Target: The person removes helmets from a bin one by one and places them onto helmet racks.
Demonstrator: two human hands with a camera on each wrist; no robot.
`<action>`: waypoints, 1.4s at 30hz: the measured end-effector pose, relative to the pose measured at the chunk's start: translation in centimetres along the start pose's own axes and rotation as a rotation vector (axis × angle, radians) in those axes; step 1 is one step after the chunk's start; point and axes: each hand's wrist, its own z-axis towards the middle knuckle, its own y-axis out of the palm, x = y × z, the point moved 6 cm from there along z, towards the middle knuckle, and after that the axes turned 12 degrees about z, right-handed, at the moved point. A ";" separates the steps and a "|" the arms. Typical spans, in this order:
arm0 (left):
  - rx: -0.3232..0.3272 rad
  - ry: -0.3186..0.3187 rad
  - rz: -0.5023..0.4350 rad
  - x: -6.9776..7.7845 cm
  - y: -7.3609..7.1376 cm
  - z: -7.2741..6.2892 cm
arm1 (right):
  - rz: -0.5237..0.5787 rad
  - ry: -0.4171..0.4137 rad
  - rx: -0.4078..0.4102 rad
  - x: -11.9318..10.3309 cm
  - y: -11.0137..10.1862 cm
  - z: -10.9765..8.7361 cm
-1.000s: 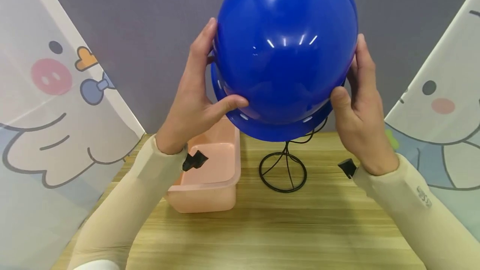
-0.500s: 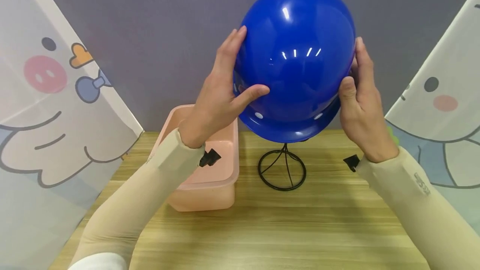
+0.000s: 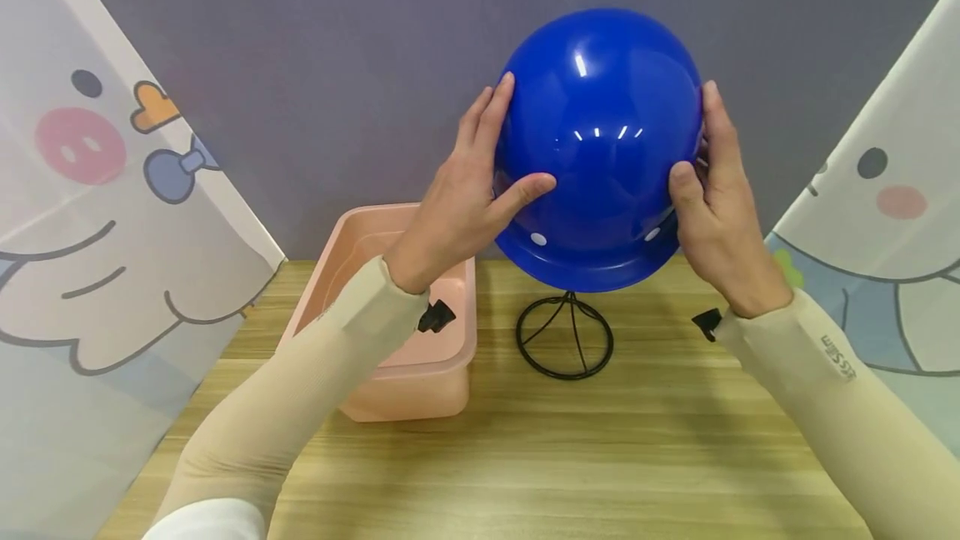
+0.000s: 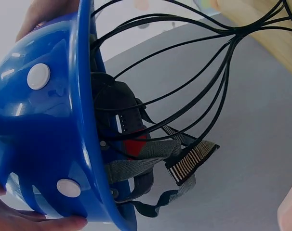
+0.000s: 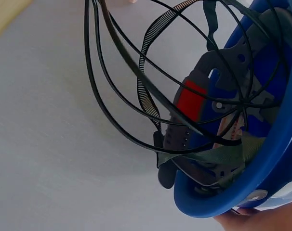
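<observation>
A glossy blue hard hat is held over a black wire stand, its brim toward me. My left hand grips its left side, thumb across the front of the shell. On the opposite side my right hand holds it, fingers along the edge and thumb in front. Both wrist views show the stand's curved wires reaching into the hat's hollow. Inside is a dark headband with a red patch. A striped chin strap hangs below the brim.
To the left of the stand, a pink plastic basin rests on the wood-grain table. A grey panel rises behind, with cartoon-printed panels slanting in on both sides.
Both hands have lowered the hard hat and moved it away from me, onto the line of the stand. The left hand has shifted right along with it; the basin and stand base stay put.
</observation>
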 end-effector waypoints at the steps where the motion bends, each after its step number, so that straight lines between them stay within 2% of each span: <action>1: -0.007 -0.003 -0.003 0.0 0.2 0.0 | 0.015 0.043 0.001 0.3 0.0 -0.1; 3: -0.020 -0.007 -0.005 -0.1 0.5 0.0 | 0.039 0.115 0.004 0.8 -0.1 -0.3; 5: -0.030 -0.009 -0.005 -0.1 0.8 -0.1 | 0.042 0.152 0.007 1.1 -0.1 -0.5; 12: -0.049 -0.023 0.008 -0.3 1.4 -0.2 | 0.030 0.180 0.011 1.5 -0.1 -1.1; 24: -0.170 -0.081 0.009 -0.7 3.2 -1.3 | -0.018 0.295 -0.035 3.3 0.0 -3.2; 28: -0.211 -0.085 0.048 -0.7 4.1 -1.8 | -0.028 0.287 -0.049 4.1 0.0 -4.1; 31: -0.212 -0.079 0.080 -0.6 4.4 -2.0 | -0.027 0.265 -0.056 4.5 0.1 -4.4; 37: -0.209 -0.082 0.110 -0.6 4.3 -2.3 | -0.029 0.244 -0.072 4.5 0.4 -4.5; 42: -0.226 -0.112 0.109 -0.9 4.4 -2.5 | -0.054 0.200 -0.039 4.2 0.2 -4.6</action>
